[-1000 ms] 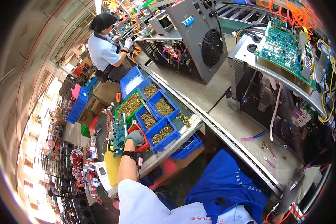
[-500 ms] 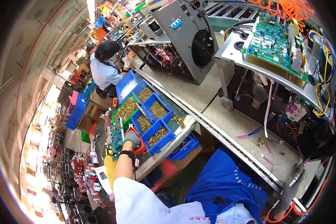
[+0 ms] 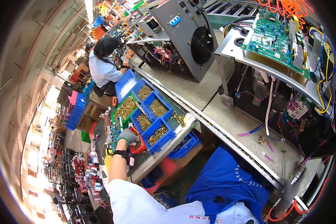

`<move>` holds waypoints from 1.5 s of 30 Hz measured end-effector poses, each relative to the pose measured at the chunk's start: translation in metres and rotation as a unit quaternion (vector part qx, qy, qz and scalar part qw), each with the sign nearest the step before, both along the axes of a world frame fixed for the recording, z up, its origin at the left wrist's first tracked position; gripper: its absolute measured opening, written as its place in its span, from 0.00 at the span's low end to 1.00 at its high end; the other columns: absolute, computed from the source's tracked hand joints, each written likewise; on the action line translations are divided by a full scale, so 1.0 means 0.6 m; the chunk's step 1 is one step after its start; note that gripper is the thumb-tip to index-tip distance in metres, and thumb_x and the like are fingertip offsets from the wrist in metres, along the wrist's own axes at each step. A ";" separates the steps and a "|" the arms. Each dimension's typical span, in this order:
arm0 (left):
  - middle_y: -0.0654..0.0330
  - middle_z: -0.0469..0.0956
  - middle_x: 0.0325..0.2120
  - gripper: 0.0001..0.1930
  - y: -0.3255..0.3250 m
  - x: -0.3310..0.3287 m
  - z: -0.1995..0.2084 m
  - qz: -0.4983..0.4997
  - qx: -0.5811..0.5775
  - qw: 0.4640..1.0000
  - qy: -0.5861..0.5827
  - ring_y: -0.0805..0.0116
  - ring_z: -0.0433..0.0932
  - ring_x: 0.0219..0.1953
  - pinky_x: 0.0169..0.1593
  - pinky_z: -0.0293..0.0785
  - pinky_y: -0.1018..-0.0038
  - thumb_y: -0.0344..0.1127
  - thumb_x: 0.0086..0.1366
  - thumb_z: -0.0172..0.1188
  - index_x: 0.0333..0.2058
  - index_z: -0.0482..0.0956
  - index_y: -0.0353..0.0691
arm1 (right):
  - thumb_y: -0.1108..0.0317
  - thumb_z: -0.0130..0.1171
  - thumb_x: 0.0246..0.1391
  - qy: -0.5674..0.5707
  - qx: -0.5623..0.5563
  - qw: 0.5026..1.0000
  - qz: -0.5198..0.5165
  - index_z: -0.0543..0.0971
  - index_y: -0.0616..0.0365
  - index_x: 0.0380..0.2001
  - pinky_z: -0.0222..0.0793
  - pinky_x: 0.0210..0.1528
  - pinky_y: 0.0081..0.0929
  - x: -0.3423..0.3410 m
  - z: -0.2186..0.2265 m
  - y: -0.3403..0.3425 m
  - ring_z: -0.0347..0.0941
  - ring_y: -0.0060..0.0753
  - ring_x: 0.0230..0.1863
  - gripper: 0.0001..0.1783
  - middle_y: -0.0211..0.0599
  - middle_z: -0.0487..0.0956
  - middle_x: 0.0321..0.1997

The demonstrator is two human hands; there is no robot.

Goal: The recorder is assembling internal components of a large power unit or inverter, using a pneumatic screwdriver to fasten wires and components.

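Note:
My left hand (image 3: 127, 136), in a grey glove, is at the left edge of a small red bin (image 3: 140, 149) of brass-coloured hardware. Its fingers look curled together; what they hold, if anything, is too small to make out. At the lower right, my right hand (image 3: 289, 192), in a dark grey glove, is closed around a driver-like tool with a silver nose (image 3: 298, 174). The tool points up toward the open chassis (image 3: 261, 99) on the metal bench. Loose brass fasteners (image 3: 261, 140) and pink-sleeved cable lugs (image 3: 267, 156) lie near it.
Blue bins (image 3: 159, 136) and a green bin (image 3: 125, 108) of brass parts stand beside the red one. A green circuit board (image 3: 274, 44) tops the chassis. Farther back are a grey cabinet (image 3: 183, 41) with a fan and a co-worker (image 3: 104, 69). A red hose (image 3: 298, 213) loops lower right.
My left hand has drawn back to the left from inside the red bin, uncovering more brass hardware. My right hand stays in nearly the same place.

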State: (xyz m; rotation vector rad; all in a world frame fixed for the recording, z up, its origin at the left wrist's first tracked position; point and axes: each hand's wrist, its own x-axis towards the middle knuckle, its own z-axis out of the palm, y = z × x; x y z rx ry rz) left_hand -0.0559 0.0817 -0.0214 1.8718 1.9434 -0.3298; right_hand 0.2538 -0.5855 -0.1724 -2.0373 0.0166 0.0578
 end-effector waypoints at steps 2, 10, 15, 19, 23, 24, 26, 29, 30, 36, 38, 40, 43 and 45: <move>0.52 0.82 0.27 0.13 0.002 -0.002 -0.016 -0.075 0.024 0.992 0.094 0.63 0.83 0.24 0.28 0.79 0.71 0.32 0.47 0.69 0.29 0.80 0.31 | 0.78 0.48 0.35 0.002 0.012 1.000 0.007 0.49 0.56 0.70 0.49 0.68 0.29 0.000 0.000 0.000 0.56 0.38 0.68 0.51 0.45 0.60 0.68; 0.52 0.82 0.27 0.09 0.010 -0.008 -0.048 -0.087 -0.089 0.990 0.060 0.62 0.82 0.23 0.27 0.78 0.70 0.28 0.50 0.63 0.32 0.80 0.32 | 0.75 0.52 0.39 -0.014 -0.021 1.000 0.015 0.46 0.58 0.70 0.46 0.69 0.28 -0.002 0.020 0.013 0.53 0.38 0.71 0.51 0.45 0.59 0.70; 0.50 0.83 0.30 0.09 0.005 0.008 -0.044 -0.099 -0.043 0.986 0.125 0.62 0.84 0.25 0.29 0.80 0.70 0.27 0.49 0.64 0.31 0.82 0.31 | 0.82 0.46 0.34 -0.005 0.001 1.000 0.001 0.47 0.57 0.70 0.50 0.66 0.23 -0.004 0.022 0.020 0.54 0.36 0.70 0.52 0.44 0.59 0.70; 0.46 0.83 0.31 0.10 0.007 -0.004 -0.037 -0.142 -0.007 0.973 0.182 0.57 0.84 0.30 0.33 0.81 0.66 0.29 0.49 0.64 0.31 0.82 0.30 | 0.79 0.50 0.37 -0.017 0.023 0.999 0.017 0.46 0.57 0.70 0.49 0.68 0.27 -0.006 0.032 0.026 0.57 0.38 0.69 0.52 0.45 0.62 0.68; 0.45 0.82 0.32 0.15 -0.021 -0.002 0.025 -0.216 0.207 0.923 0.243 0.50 0.82 0.37 0.40 0.79 0.59 0.41 0.51 0.62 0.32 0.84 0.36 | 0.78 0.56 0.34 -0.041 0.010 0.998 0.037 0.47 0.59 0.70 0.53 0.66 0.29 -0.009 0.048 0.039 0.59 0.37 0.66 0.54 0.47 0.64 0.65; 0.47 0.82 0.30 0.14 -0.042 0.012 0.045 -0.261 0.265 0.896 0.242 0.50 0.82 0.34 0.36 0.78 0.58 0.42 0.50 0.64 0.31 0.84 0.38 | 0.78 0.51 0.36 -0.044 0.069 0.996 0.041 0.48 0.57 0.70 0.57 0.64 0.27 -0.012 0.050 0.046 0.64 0.37 0.64 0.52 0.44 0.68 0.62; 0.48 0.81 0.24 0.09 -0.100 0.056 0.090 -0.288 0.214 0.933 0.005 0.52 0.80 0.25 0.32 0.78 0.61 0.30 0.55 0.56 0.32 0.81 0.32 | 0.72 0.58 0.33 0.011 -0.048 0.998 -0.041 0.49 0.57 0.69 0.68 0.52 0.31 -0.015 0.060 0.051 0.74 0.43 0.50 0.54 0.46 0.76 0.51; 0.60 0.77 0.21 0.10 -0.246 0.149 0.088 -0.262 0.027 0.896 -0.357 0.75 0.77 0.22 0.22 0.75 0.79 0.24 0.56 0.57 0.37 0.80 0.32 | 0.70 0.60 0.32 0.007 -0.118 0.990 -0.072 0.51 0.43 0.69 0.71 0.34 0.40 -0.018 0.077 0.054 0.77 0.53 0.31 0.55 0.47 0.78 0.31; 0.60 0.78 0.23 0.12 -0.292 0.191 0.072 -0.338 0.023 0.876 -0.342 0.74 0.78 0.26 0.25 0.76 0.77 0.24 0.53 0.59 0.38 0.80 0.34 | 0.69 0.60 0.32 0.015 -0.148 0.986 -0.074 0.51 0.43 0.69 0.71 0.34 0.41 -0.018 0.082 0.054 0.77 0.55 0.32 0.55 0.48 0.78 0.31; 0.49 0.80 0.32 0.12 -0.566 0.442 -0.109 -0.609 0.061 0.681 -0.402 0.48 0.78 0.36 0.40 0.74 0.60 0.31 0.54 0.59 0.38 0.79 0.41 | 0.64 0.61 0.32 0.050 -0.177 0.981 -0.060 0.48 0.44 0.69 0.71 0.33 0.46 -0.012 0.105 0.061 0.77 0.61 0.32 0.56 0.52 0.79 0.30; 0.49 0.80 0.31 0.11 -0.627 0.498 -0.147 -0.622 0.031 0.657 -0.424 0.48 0.79 0.35 0.38 0.74 0.59 0.31 0.54 0.58 0.38 0.78 0.41 | 0.63 0.62 0.31 0.074 -0.194 0.976 -0.066 0.48 0.47 0.68 0.71 0.35 0.48 -0.012 0.106 0.061 0.76 0.62 0.33 0.57 0.55 0.79 0.30; 0.51 0.78 0.26 0.08 -0.668 0.535 -0.168 -0.648 0.077 0.677 -0.341 0.49 0.78 0.29 0.34 0.74 0.58 0.34 0.58 0.53 0.35 0.77 0.41 | 0.63 0.64 0.30 0.091 -0.192 0.974 -0.074 0.49 0.47 0.68 0.72 0.37 0.49 -0.013 0.106 0.059 0.76 0.63 0.34 0.58 0.55 0.79 0.30; 0.50 0.78 0.26 0.08 -0.692 0.573 -0.183 -0.677 0.076 0.700 -0.215 0.50 0.79 0.28 0.33 0.74 0.58 0.36 0.59 0.53 0.33 0.77 0.40 | 0.63 0.65 0.30 0.094 -0.196 0.973 -0.074 0.49 0.47 0.68 0.72 0.37 0.48 -0.013 0.106 0.057 0.76 0.63 0.34 0.59 0.55 0.79 0.30; 0.50 0.78 0.26 0.09 -0.698 0.581 -0.187 -0.669 0.104 0.697 -0.234 0.49 0.79 0.29 0.33 0.75 0.57 0.38 0.59 0.53 0.33 0.77 0.40 | 0.63 0.66 0.30 0.097 -0.198 0.972 -0.076 0.49 0.48 0.68 0.73 0.38 0.47 -0.012 0.109 0.054 0.77 0.62 0.33 0.58 0.54 0.79 0.30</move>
